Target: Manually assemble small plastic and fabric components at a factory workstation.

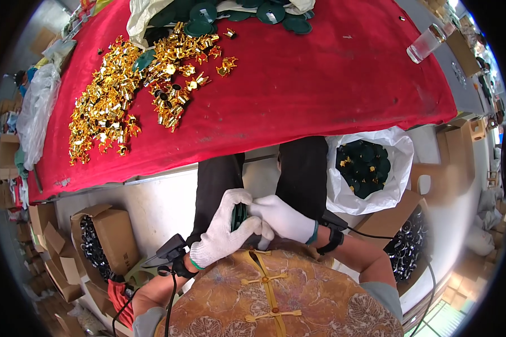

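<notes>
Both my hands wear white knitted gloves and meet at my lap, in front of a brown patterned apron. My left hand (226,229) is curled around dark green round discs (239,215), which show edge-on between thumb and fingers. Against them, from the right, presses my right hand (281,218), its fingers bent inward; what they grip is hidden. On the red cloth (320,78) ahead lies a big heap of shiny gold pronged metal pieces (109,95). More green discs (199,28) spill out of a pale sack (143,17) at the far edge.
To my right stands a white bag (402,185) holding green discs and a few gold pieces. Cardboard boxes (115,238) with dark shiny parts sit on both sides. A clear glass (424,44) stands at the table's far right. Cables run from both wrists.
</notes>
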The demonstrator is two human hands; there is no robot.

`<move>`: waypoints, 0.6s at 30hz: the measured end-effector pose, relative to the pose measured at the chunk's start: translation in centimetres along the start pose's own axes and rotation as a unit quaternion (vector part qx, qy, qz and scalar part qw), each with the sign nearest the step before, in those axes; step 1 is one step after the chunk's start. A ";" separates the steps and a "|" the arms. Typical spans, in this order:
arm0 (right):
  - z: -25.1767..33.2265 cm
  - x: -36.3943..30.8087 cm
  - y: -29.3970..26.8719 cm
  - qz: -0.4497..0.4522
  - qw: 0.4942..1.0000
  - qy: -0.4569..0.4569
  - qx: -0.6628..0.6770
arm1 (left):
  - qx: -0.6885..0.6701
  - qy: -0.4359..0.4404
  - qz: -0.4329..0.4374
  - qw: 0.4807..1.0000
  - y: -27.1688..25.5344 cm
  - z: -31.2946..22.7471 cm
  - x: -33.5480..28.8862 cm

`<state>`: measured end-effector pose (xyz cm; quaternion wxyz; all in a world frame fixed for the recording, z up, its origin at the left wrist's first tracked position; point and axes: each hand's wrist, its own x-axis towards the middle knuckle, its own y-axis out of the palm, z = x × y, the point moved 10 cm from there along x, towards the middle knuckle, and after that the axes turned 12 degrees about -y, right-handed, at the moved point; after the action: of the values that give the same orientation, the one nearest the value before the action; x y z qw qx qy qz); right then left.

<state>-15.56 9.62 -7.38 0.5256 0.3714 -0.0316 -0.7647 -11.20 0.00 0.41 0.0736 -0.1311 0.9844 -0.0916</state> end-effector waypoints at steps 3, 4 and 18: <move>5.4 -0.9 0.8 -0.073 0.769 -0.342 -0.535 | -0.126 -0.160 -0.009 0.979 -0.5 3.1 0.3; 6.2 -1.5 1.6 -0.066 0.744 -0.333 -0.576 | -0.199 -0.202 -0.014 0.959 -0.8 4.1 0.3; 0.1 0.2 0.8 0.043 0.998 -0.047 0.000 | -0.129 -0.138 0.010 0.982 -0.4 2.3 -0.2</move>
<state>-15.00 9.09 -7.04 0.5560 0.3329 -0.0721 -0.7582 -10.55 -0.67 -1.74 0.1920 -0.1405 0.9696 0.0562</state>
